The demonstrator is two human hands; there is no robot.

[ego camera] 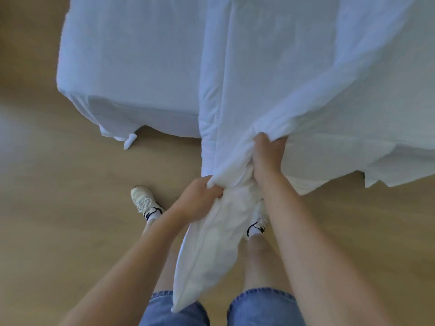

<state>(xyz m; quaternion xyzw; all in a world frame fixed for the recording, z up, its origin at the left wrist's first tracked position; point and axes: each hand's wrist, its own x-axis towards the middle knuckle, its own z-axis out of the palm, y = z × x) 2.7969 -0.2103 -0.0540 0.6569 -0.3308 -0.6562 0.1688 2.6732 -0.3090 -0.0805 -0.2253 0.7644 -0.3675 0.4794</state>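
Standing on the wood floor [47, 208] right up against the bed [131, 55], looking straight down. Gripping the white duvet [282, 67] with both hands, so nothing loose here. Clamps down with the left hand [202, 196], fingers curled tight round a bunched fold. Grabs another fistful with the right hand [268, 154] a bit further up, fingers dug into the fabric just off the bed's near edge. As for where the duvet sits: spreads over the right part of the bed, spills off the near side, then narrows into a twisted bundle between the two hands. Hangs on down from the left hand between the legs [256, 262], ending right at the denim shorts [263, 307]. Leaves the left part of the bed uncovered, corner and all. Hides most of the right shoe [257, 223], but shows the left shoe [143, 200] in full, out on the floor well clear of the fabric.
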